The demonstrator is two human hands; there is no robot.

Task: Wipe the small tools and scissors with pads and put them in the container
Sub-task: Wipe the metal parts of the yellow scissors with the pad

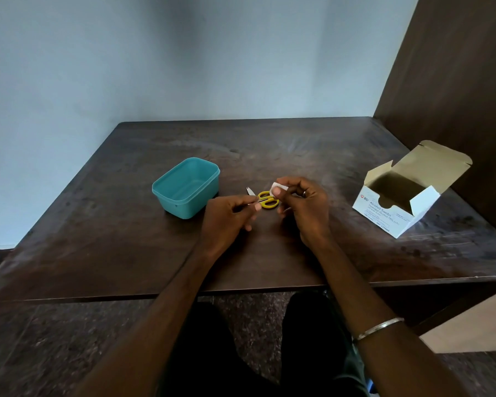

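Small scissors with yellow handles lie on the dark wooden table between my hands. My left hand pinches a thin metal tool whose tip points toward the scissors. A white pad is held between the thumb and fingers of my right hand, just above the scissor handles. Another small silver tool lies on the table beside the scissors. The teal plastic container stands open to the left of my left hand; nothing shows inside it.
An open white box of alcohol swabs sits at the right of the table, near a dark wooden panel. A pale wall is behind. My legs and the floor show below the table's front edge.
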